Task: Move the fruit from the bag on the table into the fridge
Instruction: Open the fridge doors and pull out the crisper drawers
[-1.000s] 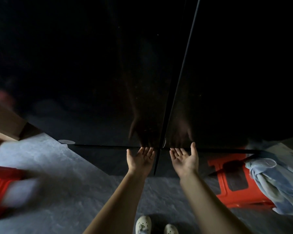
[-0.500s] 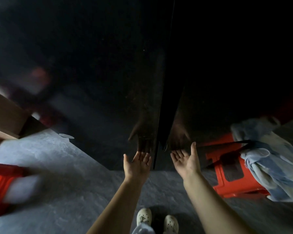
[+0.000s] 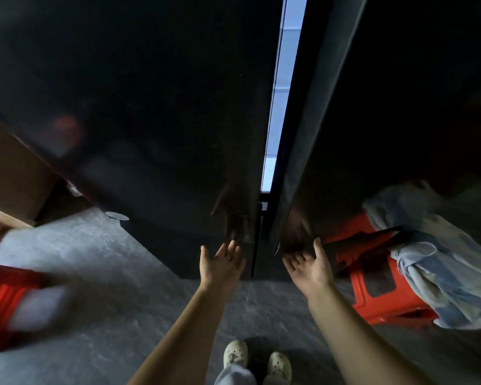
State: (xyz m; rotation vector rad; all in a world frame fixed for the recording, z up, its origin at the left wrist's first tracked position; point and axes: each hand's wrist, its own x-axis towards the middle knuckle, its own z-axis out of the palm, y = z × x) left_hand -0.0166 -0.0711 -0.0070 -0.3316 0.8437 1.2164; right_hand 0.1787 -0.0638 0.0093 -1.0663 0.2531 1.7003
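The fridge (image 3: pixel 178 254) shows only a narrow lit gap (image 3: pixel 278 107) between its left door (image 3: pixel 150 107) and right door (image 3: pixel 400 107); both dark panels block the inside. A red stool (image 3: pixel 378 301) draped with a pale blue cloth (image 3: pixel 442 273) crowds the floor (image 3: pixel 109 273) by the right door's lower corner, while the floor before the left door lies open.

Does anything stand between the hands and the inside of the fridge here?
Yes, the fridge's own doors. The left door and right door are parted only by a narrow bright gap. The left hand and right hand reach, palms up, toward their lower edges. No fruit or bag is in view.
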